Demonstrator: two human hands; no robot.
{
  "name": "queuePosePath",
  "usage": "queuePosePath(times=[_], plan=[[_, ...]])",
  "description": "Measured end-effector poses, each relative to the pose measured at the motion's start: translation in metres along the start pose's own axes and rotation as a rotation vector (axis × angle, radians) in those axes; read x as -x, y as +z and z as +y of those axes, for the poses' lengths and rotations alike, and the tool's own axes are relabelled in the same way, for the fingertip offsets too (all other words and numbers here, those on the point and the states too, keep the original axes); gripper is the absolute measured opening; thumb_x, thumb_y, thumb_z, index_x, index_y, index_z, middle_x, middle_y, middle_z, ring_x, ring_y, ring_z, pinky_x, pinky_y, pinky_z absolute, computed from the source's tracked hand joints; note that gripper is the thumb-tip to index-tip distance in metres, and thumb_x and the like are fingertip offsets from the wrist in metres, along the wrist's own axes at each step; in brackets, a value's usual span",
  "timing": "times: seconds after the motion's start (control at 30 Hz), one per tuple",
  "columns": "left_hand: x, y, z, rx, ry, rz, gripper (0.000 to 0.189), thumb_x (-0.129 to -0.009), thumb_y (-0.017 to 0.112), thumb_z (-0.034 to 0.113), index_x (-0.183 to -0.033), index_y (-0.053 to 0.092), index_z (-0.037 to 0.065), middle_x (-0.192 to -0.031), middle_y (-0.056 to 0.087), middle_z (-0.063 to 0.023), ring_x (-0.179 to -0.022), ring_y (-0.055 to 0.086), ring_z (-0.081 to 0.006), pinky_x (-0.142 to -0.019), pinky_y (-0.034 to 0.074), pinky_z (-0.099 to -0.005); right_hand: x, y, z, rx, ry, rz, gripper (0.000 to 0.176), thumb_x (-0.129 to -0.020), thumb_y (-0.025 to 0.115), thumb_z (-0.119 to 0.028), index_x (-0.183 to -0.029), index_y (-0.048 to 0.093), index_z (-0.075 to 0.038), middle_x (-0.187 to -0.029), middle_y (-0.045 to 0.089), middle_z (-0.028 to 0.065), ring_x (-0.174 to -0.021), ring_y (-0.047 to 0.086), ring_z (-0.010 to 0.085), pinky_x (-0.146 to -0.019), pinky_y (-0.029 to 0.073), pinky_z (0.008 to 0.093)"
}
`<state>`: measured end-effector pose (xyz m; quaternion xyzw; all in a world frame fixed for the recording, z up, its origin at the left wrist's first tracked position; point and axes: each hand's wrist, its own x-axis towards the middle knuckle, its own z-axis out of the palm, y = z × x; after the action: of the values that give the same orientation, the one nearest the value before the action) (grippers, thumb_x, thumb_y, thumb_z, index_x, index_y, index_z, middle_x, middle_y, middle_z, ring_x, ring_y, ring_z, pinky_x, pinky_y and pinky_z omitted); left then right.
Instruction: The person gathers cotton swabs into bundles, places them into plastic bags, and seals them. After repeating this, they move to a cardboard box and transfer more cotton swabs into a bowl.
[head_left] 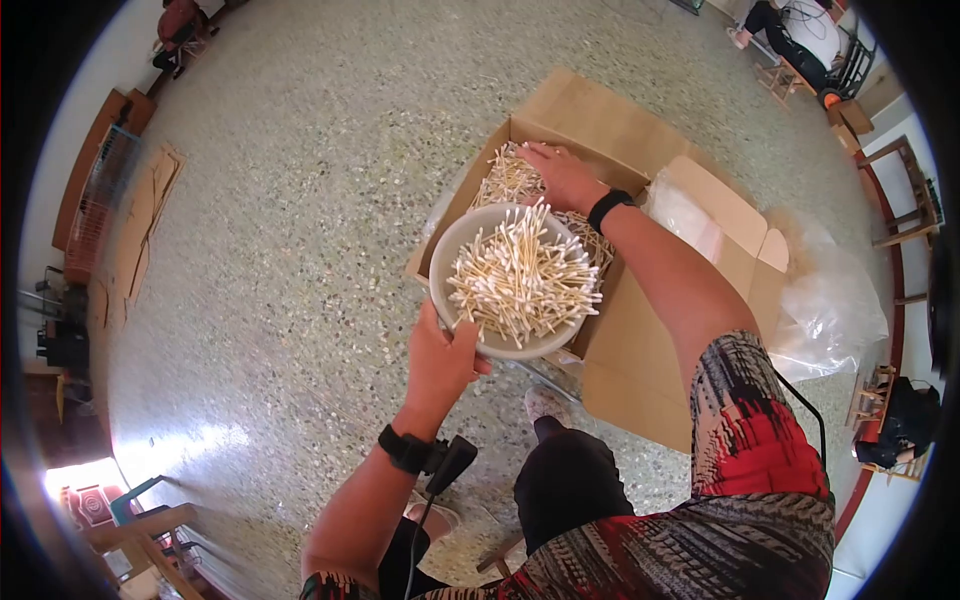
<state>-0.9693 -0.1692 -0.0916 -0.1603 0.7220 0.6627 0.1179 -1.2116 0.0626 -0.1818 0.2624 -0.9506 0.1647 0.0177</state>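
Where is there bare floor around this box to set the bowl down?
Bare: the floor left of the cardboard box, and beyond its far flap. Crowded: the box holds cotton swabs and the right hand; a plastic bag lies right of it; the left hand holds the bowl above it.

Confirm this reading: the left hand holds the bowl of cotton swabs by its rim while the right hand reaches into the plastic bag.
Wrong in one respect. The head view shows the right hand reaching into the open cardboard box, onto the pile of swabs, not into the plastic bag beside it. The left hand does hold the bowl of cotton swabs by its rim.
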Motion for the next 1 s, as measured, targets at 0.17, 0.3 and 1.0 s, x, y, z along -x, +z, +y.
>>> queuePosePath(times=[0.17,0.3,1.0], plan=[[0.007,-0.003,0.001,-0.005,-0.03,-0.009,0.036,-0.089,0.053,0.007,-0.121,0.045,-0.004,-0.081,0.066,-0.0137,-0.049,0.064,-0.0155,-0.039,0.049,-0.026,-0.008,0.02,-0.005,0.204,0.14,-0.123,0.109,-0.062,0.084,-0.048,-0.15,0.03,-0.013,-0.152,0.036,0.0127,-0.134,0.04,0.0403,-0.106,0.036,0.0575],[0.009,-0.001,-0.004,-0.016,-0.021,0.015,0.033,-0.09,0.052,0.007,-0.121,0.046,-0.003,-0.08,0.067,-0.0133,-0.049,0.064,-0.0154,-0.039,0.049,-0.0251,-0.008,0.012,-0.027,0.179,0.293,-0.115,0.106,-0.06,0.084,-0.052,-0.146,0.035,-0.014,-0.145,0.042,0.0134,-0.131,0.042,0.0395,-0.102,0.041,0.0571],[-0.006,0.009,-0.012,0.01,0.008,0.015,0.034,-0.089,0.054,0.011,-0.118,0.046,-0.003,-0.077,0.067,-0.0148,-0.048,0.064,-0.017,-0.038,0.049,-0.0276,0.023,-0.008,0.002,-0.167,0.359,0.222,0.057,-0.069,0.071,-0.023,-0.121,0.055,-0.006,-0.111,0.063,0.0197,-0.107,0.059,0.0364,-0.093,0.048,0.0418]])
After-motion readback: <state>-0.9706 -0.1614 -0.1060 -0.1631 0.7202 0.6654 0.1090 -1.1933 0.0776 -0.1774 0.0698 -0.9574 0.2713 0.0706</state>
